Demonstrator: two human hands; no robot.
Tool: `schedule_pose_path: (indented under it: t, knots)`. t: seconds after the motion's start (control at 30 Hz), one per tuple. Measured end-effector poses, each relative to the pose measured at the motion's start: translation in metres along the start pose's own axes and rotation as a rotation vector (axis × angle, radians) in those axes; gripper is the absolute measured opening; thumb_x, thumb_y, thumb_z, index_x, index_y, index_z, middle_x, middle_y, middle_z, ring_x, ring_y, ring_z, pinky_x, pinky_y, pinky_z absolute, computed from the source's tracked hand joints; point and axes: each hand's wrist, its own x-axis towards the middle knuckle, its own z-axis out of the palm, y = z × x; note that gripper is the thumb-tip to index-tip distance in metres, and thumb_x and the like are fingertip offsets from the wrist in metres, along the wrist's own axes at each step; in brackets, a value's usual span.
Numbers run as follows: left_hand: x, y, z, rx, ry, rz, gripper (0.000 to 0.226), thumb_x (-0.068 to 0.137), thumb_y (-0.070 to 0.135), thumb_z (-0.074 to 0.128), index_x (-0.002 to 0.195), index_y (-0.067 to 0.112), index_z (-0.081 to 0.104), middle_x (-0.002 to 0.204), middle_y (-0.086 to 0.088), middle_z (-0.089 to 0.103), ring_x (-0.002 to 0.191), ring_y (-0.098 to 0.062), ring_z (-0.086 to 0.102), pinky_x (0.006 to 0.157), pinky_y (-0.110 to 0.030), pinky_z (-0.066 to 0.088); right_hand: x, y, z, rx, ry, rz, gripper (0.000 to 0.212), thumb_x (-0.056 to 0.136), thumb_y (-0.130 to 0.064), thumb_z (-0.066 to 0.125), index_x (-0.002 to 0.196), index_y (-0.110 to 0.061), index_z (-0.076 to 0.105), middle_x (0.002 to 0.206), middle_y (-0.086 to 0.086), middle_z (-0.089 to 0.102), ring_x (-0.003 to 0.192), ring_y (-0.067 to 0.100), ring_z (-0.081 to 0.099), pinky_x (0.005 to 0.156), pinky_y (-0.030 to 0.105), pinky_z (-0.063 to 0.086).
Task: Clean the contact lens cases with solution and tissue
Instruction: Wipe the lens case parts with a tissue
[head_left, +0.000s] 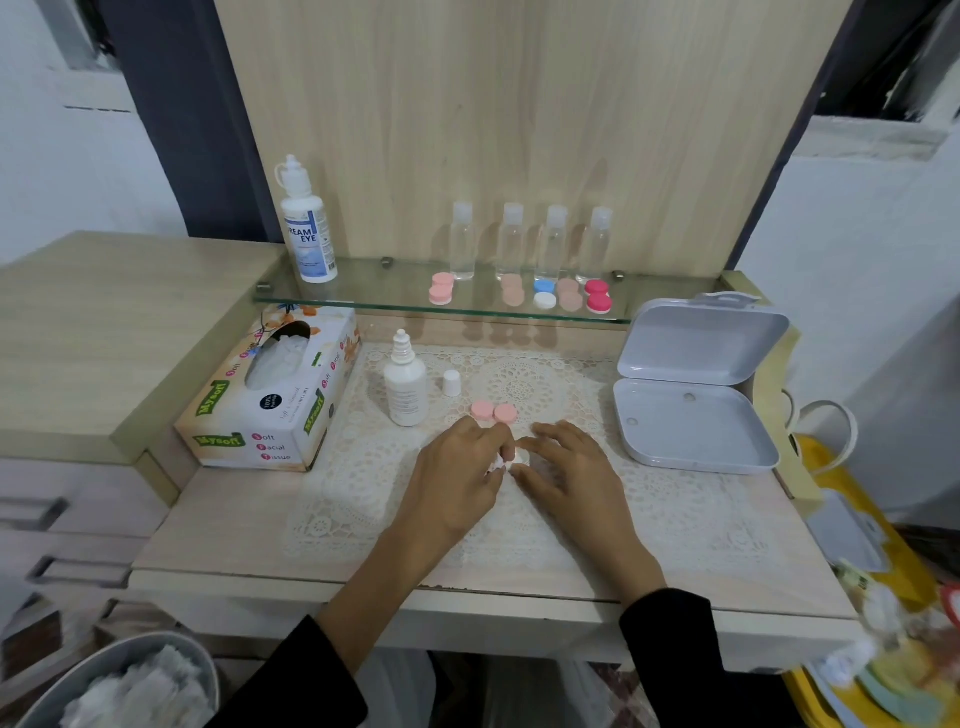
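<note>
On a lace mat (395, 499), the left hand (457, 470) pinches a tissue wad (496, 466) against a white lens case (521, 458) — the right hand (569, 470) pinches that case, other fingers spread.

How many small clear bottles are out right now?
4 clear bottles, upright in a row on the glass shelf: leftmost, second, third, rightmost. None looks hidden.
</note>
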Motion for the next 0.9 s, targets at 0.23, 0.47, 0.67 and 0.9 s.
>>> schedule_pose_path:
  t: [0.23,0.47,0.67,0.9]
  knots:
    - [-0.009,-0.001,-0.003,-0.259,0.059,-0.121,0.019,0.075,0.014,0.065,0.084,0.030,0.060,0.076,0.011,0.062,0.069,-0.007,0.057,0.061,-0.024,0.046,0.000,-0.002,-0.002,0.028,-0.004,-0.011,0.043,0.085,-0.052,0.051,0.120,-0.032,0.065,0.136,-0.005,0.056,0.133,0.017,0.041,0.110,0.042,0.034]
    - [-0.010,0.007,-0.005,-0.798,0.223,-0.336,0.020,0.075,0.009,0.077,0.082,0.021,0.063,0.086,0.004,0.070,0.082,-0.015,0.068,0.070,-0.027,0.056,-0.001,-0.004,-0.005,0.428,0.108,-0.058,0.023,0.083,-0.039,0.068,0.105,-0.032,0.070,0.131,-0.017,0.055,0.128,0.012,0.047,0.103,0.049,0.040]
    - [-0.006,0.023,-0.002,-0.904,0.147,-0.304,0.008,0.079,0.010,0.074,0.082,0.018,0.072,0.081,0.006,0.073,0.078,-0.009,0.069,0.072,-0.018,0.052,-0.001,-0.005,-0.008,1.051,0.093,0.031,0.027,0.081,-0.022,0.074,0.098,-0.001,0.071,0.112,0.020,0.063,0.105,0.042,0.060,0.091,0.065,0.046]
    - [-0.004,-0.006,0.007,-0.382,0.188,-0.175,0.022,0.082,0.021,0.062,0.101,0.031,0.068,0.105,0.018,0.065,0.103,-0.004,0.051,0.088,-0.024,0.042,-0.005,-0.018,-0.019,1.233,0.045,0.196,0.014,0.094,-0.003,0.056,0.099,0.010,0.057,0.092,0.025,0.057,0.086,0.037,0.058,0.079,0.064,0.052]
